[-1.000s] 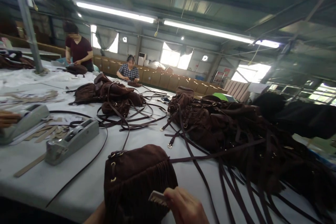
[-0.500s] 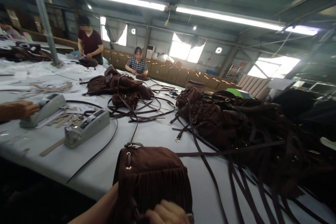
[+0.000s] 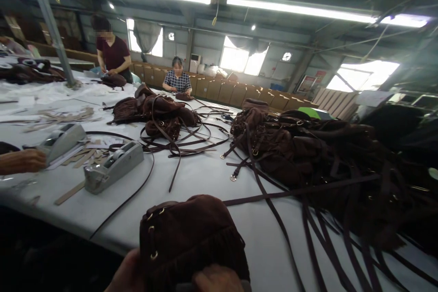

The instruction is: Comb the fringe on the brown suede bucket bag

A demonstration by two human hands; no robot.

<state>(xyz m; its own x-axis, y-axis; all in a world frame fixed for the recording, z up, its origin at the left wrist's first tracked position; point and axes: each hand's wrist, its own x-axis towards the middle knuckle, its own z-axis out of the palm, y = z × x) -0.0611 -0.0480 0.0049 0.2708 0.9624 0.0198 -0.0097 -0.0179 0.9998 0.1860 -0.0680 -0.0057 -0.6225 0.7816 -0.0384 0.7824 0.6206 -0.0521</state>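
A dark brown suede fringed bag (image 3: pixel 191 242) sits at the near edge of the white table (image 3: pixel 212 178), directly in front of the camera, with small gold rings on its left side. The left hand (image 3: pixel 128 273) rests against the bag's lower left side; only part of it shows at the bottom edge, so its grip cannot be determined. The right hand (image 3: pixel 214 279) lies on the bag's lower front, fingers curled over a pale flat object that is mostly out of view. A long strap (image 3: pixel 301 191) runs from the bag toward a large pile of similar bags (image 3: pixel 308 155) on the right. Two grey tape dispensers (image 3: pixel 112 166) stand at left, where a co-worker's hand (image 3: pixel 23 160) rests beside the farther one. Two other people (image 3: pixel 178 83) work at the far end.
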